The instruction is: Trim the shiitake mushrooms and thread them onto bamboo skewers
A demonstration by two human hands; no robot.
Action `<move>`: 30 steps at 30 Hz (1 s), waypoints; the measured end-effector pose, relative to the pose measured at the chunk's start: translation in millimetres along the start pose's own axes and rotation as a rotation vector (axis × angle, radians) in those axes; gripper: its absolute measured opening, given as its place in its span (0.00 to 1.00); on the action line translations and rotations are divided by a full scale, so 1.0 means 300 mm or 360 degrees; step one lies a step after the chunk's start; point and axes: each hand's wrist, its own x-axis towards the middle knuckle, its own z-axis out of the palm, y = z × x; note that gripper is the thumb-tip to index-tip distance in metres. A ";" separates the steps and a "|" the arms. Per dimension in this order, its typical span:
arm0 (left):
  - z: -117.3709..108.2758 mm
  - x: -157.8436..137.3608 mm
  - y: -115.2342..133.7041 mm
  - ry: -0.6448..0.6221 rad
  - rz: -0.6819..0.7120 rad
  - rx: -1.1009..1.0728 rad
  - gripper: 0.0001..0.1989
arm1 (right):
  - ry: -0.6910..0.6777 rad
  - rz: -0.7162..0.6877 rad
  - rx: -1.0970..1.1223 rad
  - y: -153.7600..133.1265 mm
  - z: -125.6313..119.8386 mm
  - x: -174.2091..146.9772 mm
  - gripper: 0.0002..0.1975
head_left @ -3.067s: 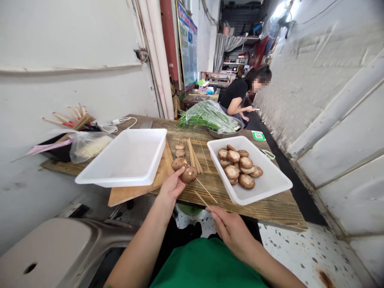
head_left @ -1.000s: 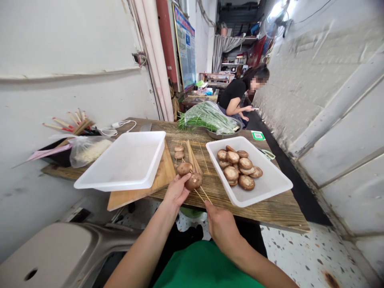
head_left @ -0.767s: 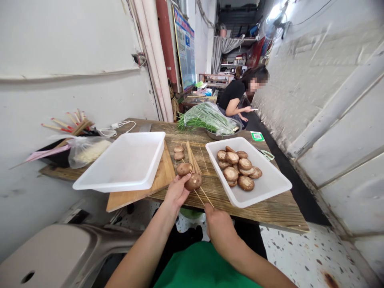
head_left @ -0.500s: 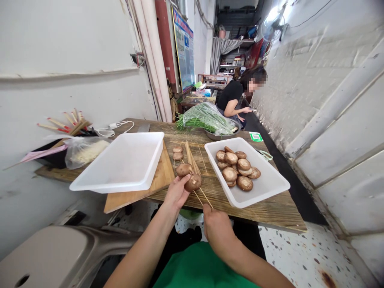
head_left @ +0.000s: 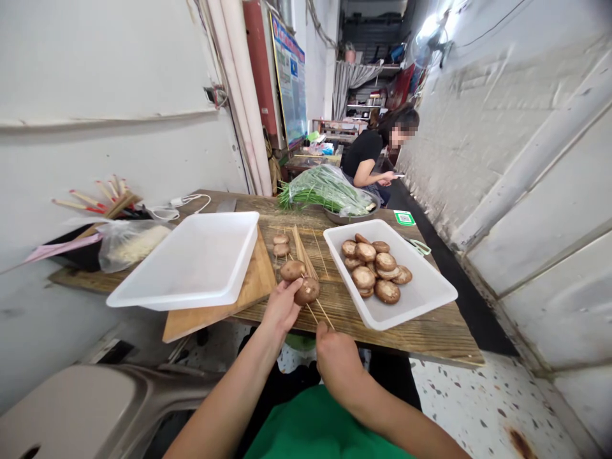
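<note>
My left hand (head_left: 283,306) is closed on a brown mushroom (head_left: 308,291) that sits on two thin bamboo skewers (head_left: 326,314). A second mushroom (head_left: 292,271) is farther up the same skewers. The lower ends of the skewers run toward my right hand (head_left: 337,350), whose fingers are closed around at least one of them. Beyond lie two skewered mushrooms (head_left: 281,245) on the table, beside a bunch of bare skewers (head_left: 305,252). To the right, a white tray (head_left: 421,306) holds a pile of loose mushrooms (head_left: 375,271).
An empty white tray (head_left: 191,255) rests on a wooden board (head_left: 215,319) at left. Scallions (head_left: 329,188) in plastic fill a metal bowl behind. Scissors (head_left: 421,246) lie past the right tray. A person (head_left: 370,156) sits farther back with a phone.
My right hand has shifted slightly left and along the skewers. The left hand keeps its hold on the mushroom. The whole view has moved slightly.
</note>
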 end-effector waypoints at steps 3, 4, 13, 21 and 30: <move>-0.003 -0.003 0.002 0.0022 -0.0014 0.0011 0.07 | -0.0014 -0.0017 0.0001 -0.006 0.000 0.005 0.13; -0.005 -0.003 0.001 0.0033 -0.0023 0.0019 0.07 | -0.0025 -0.0018 0.0000 -0.009 -0.001 0.007 0.13; -0.032 0.029 -0.030 0.0089 -0.0124 0.0010 0.06 | -0.0116 0.0022 0.0032 -0.017 -0.021 0.026 0.14; -0.054 0.055 -0.066 0.0146 -0.0256 0.0012 0.06 | -0.0205 0.0089 0.0116 -0.016 -0.016 0.048 0.15; -0.061 0.077 -0.091 0.0074 -0.0298 0.0027 0.06 | -0.0221 0.0135 0.0153 -0.006 0.006 0.065 0.14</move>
